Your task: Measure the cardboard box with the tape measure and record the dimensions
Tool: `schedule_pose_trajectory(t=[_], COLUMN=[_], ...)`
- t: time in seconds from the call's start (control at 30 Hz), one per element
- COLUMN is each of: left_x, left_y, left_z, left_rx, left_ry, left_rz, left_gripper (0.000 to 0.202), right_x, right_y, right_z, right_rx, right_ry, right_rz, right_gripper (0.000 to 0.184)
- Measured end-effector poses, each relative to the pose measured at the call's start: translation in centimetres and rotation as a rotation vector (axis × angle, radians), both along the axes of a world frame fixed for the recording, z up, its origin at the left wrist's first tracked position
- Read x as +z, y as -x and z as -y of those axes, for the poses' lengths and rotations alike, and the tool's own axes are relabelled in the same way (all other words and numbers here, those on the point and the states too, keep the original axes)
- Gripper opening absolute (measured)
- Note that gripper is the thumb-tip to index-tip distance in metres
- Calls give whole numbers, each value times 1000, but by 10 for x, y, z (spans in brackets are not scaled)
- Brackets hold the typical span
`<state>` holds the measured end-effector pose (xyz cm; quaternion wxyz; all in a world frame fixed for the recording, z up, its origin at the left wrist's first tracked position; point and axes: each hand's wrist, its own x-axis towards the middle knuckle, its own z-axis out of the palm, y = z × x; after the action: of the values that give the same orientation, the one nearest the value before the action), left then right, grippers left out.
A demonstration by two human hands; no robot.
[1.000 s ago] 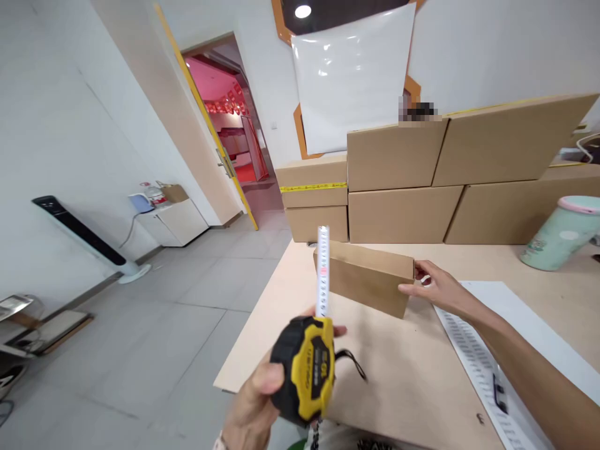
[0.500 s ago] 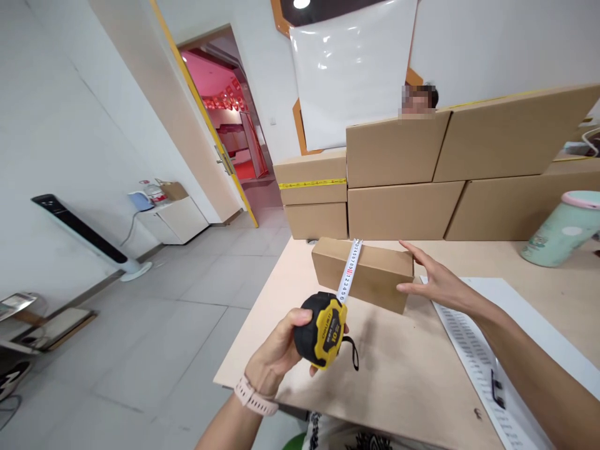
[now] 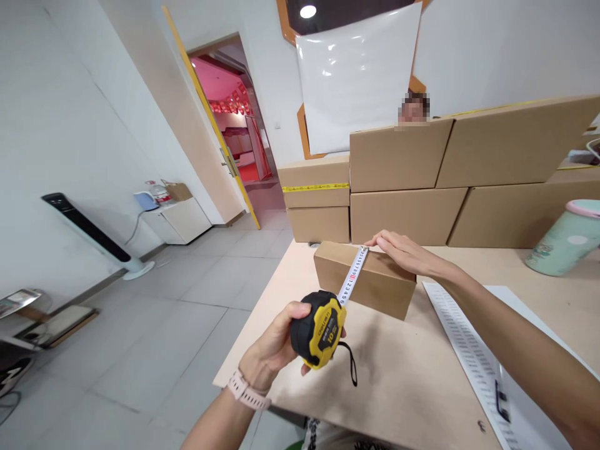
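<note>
My left hand (image 3: 274,340) grips a yellow and black tape measure (image 3: 319,328) just above the table's near left corner. Its white blade (image 3: 354,276) runs up and across the top of a small cardboard box (image 3: 363,281) lying on the table. My right hand (image 3: 400,250) lies flat on the box's top, fingers stretched out, with the fingertips at the blade's far end by the box's back edge.
The wooden table (image 3: 398,375) carries a long white printed sheet (image 3: 473,350) at the right and a green cup with a pink lid (image 3: 560,240). Stacked cardboard boxes (image 3: 403,187) wall off the back, a person behind them. Grey floor and a tower fan (image 3: 94,237) lie left.
My left hand moved the tape measure forward and laid the blade over the box. My right hand left the box's right end and came to rest on its top at the blade's tip.
</note>
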<state>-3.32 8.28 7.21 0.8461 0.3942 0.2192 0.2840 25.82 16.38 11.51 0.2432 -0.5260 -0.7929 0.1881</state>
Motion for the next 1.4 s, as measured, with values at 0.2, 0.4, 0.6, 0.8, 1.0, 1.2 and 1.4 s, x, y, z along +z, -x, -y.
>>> schedule_pose_trajectory(t=[0.2,0.4,0.6,0.8,1.0,1.2,1.4], left_x=[-2,-1,3,6,10,6,5], left_y=[2,6,6,3,-2,-10,-15], left_z=[0,-3,-3,0,-4,-17,-29], left_rx=[-1,-5,-7,11,-37,-44,-50], left_ry=[-21,-4,-7,-4,-32,-56,-58], left_rz=[-3,5,-11,-39,-55,-64,-67], left_gripper=[52,56,54,55,51,52,54], right_x=[-4,-9,-17,-20,-15,-16,-15], right_y=[6,4,3,1,3,2,2], right_z=[-10,-6,-7,-9,-6,-7,-7], right_rx=[41,21,26,41,10,-8,-10], right_ry=[-30,-2,-28,-35,-5,5,8], right_rz=[32,-25,-39,-23,-33,-47,-48], right_gripper=[43,38,34,35,37,39,39])
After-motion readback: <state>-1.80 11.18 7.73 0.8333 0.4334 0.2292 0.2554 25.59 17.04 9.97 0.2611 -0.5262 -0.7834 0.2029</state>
